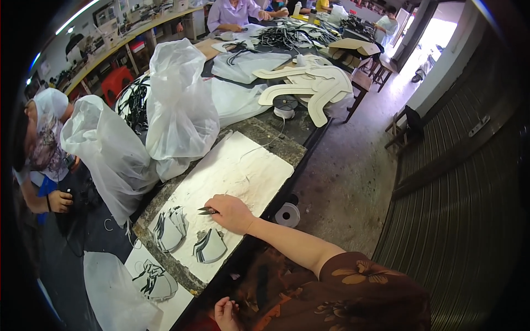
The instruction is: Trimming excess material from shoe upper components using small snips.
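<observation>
On the white board [243, 171] at the bench edge, my right hand [232, 212] lies knuckles up, fingers closed on small dark snips [207, 211] whose tips point left. My left hand [225, 313] sits low at the frame's bottom edge, near my lap, fingers curled; whether it holds anything I cannot tell.

Just left of the snips: one fanned stack of grey-and-white cut pieces [170, 227]. Below the snips, near my wrist: a second, smaller stack [210, 247]. Further left and lower, on a separate white sheet: a third stack [154, 280], with dark strips across it. Count: three stacks, none touching the hand.

Beside the bench, on the floor: one tape roll [287, 214]. A second roll [285, 107] stands on the bench beyond the board.

Left of the board: two tall white plastic bags [179, 110], knotted at the top, standing side by side. Beyond them: several pale curved templates [314, 88] laid flat, overlapping, and a heap of dark straps [287, 36].

Three other people are in view: one at far left [47, 143], two at the far end of the bench.
</observation>
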